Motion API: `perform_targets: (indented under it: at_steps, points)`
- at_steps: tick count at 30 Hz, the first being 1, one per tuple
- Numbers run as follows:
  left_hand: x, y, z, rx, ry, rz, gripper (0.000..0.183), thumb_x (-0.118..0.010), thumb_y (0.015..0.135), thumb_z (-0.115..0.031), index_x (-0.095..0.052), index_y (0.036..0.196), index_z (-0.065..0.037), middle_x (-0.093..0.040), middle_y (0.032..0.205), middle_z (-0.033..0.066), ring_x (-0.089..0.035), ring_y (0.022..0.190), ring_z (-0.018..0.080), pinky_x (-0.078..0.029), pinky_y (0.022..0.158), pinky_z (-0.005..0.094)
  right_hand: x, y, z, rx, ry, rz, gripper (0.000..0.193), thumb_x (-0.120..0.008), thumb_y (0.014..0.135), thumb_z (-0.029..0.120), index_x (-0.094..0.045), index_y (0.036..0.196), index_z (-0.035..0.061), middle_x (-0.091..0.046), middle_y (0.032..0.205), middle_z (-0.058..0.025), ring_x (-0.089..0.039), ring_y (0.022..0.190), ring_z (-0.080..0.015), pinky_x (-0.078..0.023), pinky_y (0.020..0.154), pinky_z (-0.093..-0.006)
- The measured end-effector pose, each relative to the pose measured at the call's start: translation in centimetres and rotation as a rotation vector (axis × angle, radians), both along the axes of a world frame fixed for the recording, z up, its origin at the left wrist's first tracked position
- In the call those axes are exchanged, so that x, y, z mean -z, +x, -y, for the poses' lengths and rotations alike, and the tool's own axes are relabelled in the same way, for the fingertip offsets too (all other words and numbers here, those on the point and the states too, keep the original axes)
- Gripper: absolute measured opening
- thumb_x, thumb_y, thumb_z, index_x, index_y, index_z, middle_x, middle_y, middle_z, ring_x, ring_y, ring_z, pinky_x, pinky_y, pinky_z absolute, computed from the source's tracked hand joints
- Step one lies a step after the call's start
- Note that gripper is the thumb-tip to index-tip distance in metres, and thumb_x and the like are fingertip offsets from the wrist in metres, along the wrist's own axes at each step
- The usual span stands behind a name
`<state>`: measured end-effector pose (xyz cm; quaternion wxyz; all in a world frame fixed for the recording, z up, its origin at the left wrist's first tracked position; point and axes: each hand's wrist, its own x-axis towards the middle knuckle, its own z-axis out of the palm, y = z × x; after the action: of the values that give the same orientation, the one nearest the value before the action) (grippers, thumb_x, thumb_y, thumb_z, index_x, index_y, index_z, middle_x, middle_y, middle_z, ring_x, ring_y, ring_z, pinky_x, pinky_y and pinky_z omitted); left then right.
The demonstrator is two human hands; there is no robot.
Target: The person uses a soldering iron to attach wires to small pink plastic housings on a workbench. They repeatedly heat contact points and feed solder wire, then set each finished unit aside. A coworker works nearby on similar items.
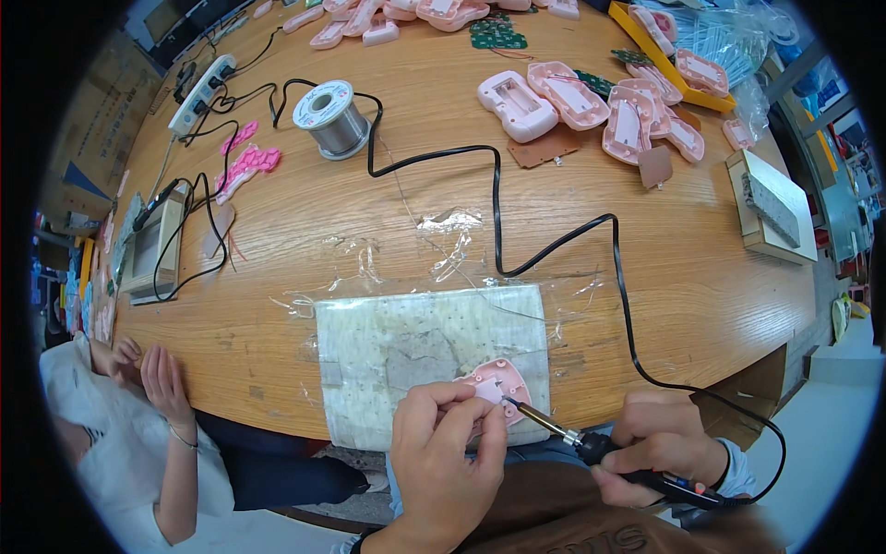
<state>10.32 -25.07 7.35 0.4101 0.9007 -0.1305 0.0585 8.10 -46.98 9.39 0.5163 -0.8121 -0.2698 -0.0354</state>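
My right hand (660, 446) is wrapped round the black handle of a soldering iron (551, 423), its tip pointing left into a pink plastic shell (513, 377). That shell lies at the near edge of a worn, whitish work mat (369, 369). From the left, my left hand (449, 452) reaches over the shell with bent fingers closed on it, beside the iron's tip. The fingers hide part of the shell, and I cannot make out whether they also pinch a thin wire.
A solder wire spool (343, 132) stands beyond the mat. The black cord (496, 203) winds across the table. Pink shells (521, 106) and a yellow tray (646, 46) are at the far right, near a block (773, 208). Another person's hands (166, 388) rest at left.
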Motion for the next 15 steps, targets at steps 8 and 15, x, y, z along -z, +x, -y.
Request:
perform_targets:
  at_steps: [8, 15]
  points:
    - [0.7, 0.2, 0.2, -0.029, -0.021, 0.012, 0.018, -0.077, 0.068, 0.000, -0.066, 0.082, -0.002, -0.059, 0.090, 0.0083, -0.057, 0.077, 0.0245, -0.046, 0.066, 0.0346, -0.2, 0.1, 0.0, 0.037, 0.006, 0.011, 0.020, -0.078, 0.065, 0.003, -0.063, 0.078, 0.0075, -0.050, 0.064, -0.0034, -0.051, 0.048, -0.0181, -0.037, 0.041, -0.0295]
    - [-2.6, 2.4, -0.8, -0.047, -0.035, 0.016, 0.011, -0.072, 0.074, 0.002, -0.066, 0.082, 0.001, -0.059, 0.090, 0.0116, -0.059, 0.075, 0.0230, -0.047, 0.063, 0.0318, 0.5, -0.4, 1.1, 0.285, 0.127, 0.058, 0.025, -0.078, 0.065, 0.006, -0.059, 0.081, 0.0092, -0.053, 0.062, -0.0047, -0.049, 0.048, -0.0183, -0.035, 0.044, -0.0296]
